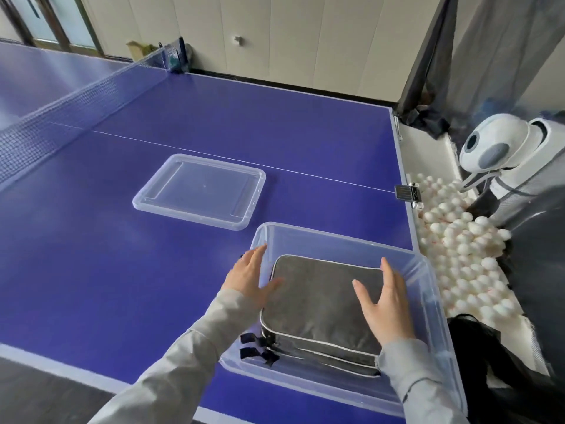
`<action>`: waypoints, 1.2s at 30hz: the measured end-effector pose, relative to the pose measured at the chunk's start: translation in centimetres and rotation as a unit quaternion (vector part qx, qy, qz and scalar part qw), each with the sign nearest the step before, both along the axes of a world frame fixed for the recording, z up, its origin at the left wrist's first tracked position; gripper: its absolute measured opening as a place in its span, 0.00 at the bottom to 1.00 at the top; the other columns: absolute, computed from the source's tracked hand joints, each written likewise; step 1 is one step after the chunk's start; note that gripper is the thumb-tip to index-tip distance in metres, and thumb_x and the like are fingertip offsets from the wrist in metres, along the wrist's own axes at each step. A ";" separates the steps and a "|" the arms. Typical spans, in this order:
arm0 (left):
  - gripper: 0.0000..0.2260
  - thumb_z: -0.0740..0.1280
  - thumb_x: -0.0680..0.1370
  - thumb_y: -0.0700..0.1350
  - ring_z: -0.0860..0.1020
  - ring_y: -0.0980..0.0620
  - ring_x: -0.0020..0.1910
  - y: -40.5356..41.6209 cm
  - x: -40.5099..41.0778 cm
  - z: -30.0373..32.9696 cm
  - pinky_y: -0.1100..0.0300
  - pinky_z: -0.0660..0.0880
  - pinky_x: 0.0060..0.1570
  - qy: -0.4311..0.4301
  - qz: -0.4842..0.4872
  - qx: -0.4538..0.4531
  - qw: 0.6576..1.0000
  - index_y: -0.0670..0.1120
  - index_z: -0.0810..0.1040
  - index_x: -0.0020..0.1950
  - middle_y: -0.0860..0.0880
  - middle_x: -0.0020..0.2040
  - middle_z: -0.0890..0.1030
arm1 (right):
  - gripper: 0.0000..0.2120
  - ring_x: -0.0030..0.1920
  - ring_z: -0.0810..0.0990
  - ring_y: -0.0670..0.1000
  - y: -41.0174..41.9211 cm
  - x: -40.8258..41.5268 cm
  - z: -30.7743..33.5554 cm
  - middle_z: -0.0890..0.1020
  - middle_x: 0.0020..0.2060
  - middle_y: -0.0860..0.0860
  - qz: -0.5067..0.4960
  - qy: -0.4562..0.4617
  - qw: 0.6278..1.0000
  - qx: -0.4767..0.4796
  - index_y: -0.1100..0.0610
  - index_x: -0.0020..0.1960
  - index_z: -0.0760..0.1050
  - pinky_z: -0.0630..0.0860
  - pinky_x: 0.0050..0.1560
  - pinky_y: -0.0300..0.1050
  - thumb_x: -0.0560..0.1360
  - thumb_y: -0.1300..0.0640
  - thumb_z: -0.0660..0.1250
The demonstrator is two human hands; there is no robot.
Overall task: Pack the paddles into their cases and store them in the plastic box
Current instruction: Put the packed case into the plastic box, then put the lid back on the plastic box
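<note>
A clear plastic box (337, 237) stands on the near right part of the blue table. Inside it lie grey paddle cases (318, 307) with white piping, stacked flat, with black zip tabs at their near left corner. No paddle shows. My left hand (249, 275) hovers over the box's left wall with straight fingers and its thumb near the case's left edge. My right hand (383, 304) is above the case's right side, fingers straight, holding nothing. Whether either hand touches the case is unclear.
The box's clear lid (200, 191) lies flat on the table, beyond and left of the box. The net (61, 114) crosses at far left. Past the table's right edge, a tray of white balls (467, 255) and a white ball machine (501, 148).
</note>
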State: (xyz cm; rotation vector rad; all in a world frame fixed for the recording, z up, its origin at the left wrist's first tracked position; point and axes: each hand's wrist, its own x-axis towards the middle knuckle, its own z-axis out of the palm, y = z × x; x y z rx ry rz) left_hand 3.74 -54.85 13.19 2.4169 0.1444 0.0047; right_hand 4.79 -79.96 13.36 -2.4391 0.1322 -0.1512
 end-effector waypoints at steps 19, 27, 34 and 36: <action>0.33 0.64 0.75 0.60 0.66 0.41 0.68 36.5 11.7 -3.9 0.46 0.65 0.63 0.112 0.178 0.162 0.964 0.45 0.60 0.74 0.43 0.69 0.68 | 0.30 0.72 0.59 0.55 26.6 17.9 -0.6 0.65 0.71 0.55 0.093 0.079 0.989 -0.085 0.60 0.74 0.58 0.60 0.71 0.50 0.79 0.46 0.60; 0.34 0.67 0.74 0.59 0.64 0.41 0.68 44.1 20.7 -9.6 0.44 0.66 0.64 0.139 0.193 0.104 0.966 0.41 0.63 0.73 0.41 0.67 0.68 | 0.28 0.69 0.63 0.57 31.8 23.8 -7.8 0.69 0.67 0.57 -0.024 0.176 0.981 -0.080 0.61 0.71 0.64 0.65 0.67 0.54 0.77 0.45 0.61; 0.33 0.66 0.73 0.62 0.64 0.41 0.67 44.9 25.2 -14.1 0.44 0.65 0.62 0.149 0.187 0.110 0.965 0.40 0.66 0.69 0.40 0.66 0.67 | 0.22 0.66 0.66 0.59 33.0 26.3 -13.3 0.72 0.63 0.60 -0.075 0.204 0.972 -0.089 0.60 0.63 0.71 0.68 0.63 0.54 0.77 0.45 0.62; 0.32 0.66 0.73 0.62 0.64 0.40 0.65 44.9 25.8 -15.1 0.43 0.65 0.62 0.148 0.200 0.104 0.963 0.40 0.68 0.67 0.40 0.64 0.68 | 0.21 0.63 0.68 0.61 33.3 26.7 -14.4 0.73 0.61 0.61 -0.087 0.195 0.971 -0.106 0.63 0.57 0.73 0.69 0.61 0.54 0.76 0.45 0.62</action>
